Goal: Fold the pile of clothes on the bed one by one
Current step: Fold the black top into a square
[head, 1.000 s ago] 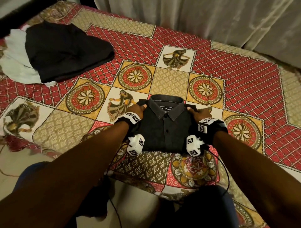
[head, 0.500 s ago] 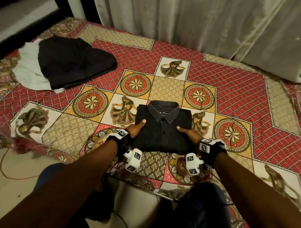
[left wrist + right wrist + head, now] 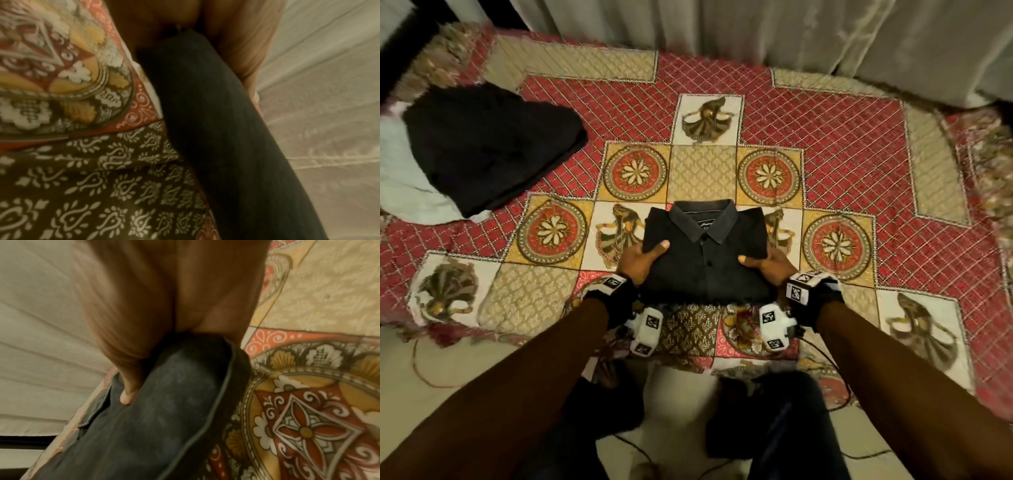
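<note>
A folded dark collared shirt [image 3: 705,253] sits collar-up at the near middle of the bed, raised a little off the patterned bedspread [image 3: 825,137]. My left hand [image 3: 642,258] grips its left edge, thumb on top and fingers underneath. My right hand [image 3: 767,269] grips the right edge the same way. The left wrist view shows the shirt's dark edge [image 3: 216,129] pinched under my thumb [image 3: 244,56]. In the right wrist view the thumb [image 3: 127,395] presses on the shirt's folded hem [image 3: 164,410].
A stack of folded clothes, black [image 3: 486,144] over white [image 3: 404,185], lies at the bed's far left. Pale curtains [image 3: 756,27] hang behind the bed. The bed's near edge [image 3: 688,356] is just under my wrists, with floor and cables [image 3: 421,373] below.
Both hands have slid from the shirt's shoulders down to its lower sides and taken hold. The shirt's near edge has come up off the bedspread.
</note>
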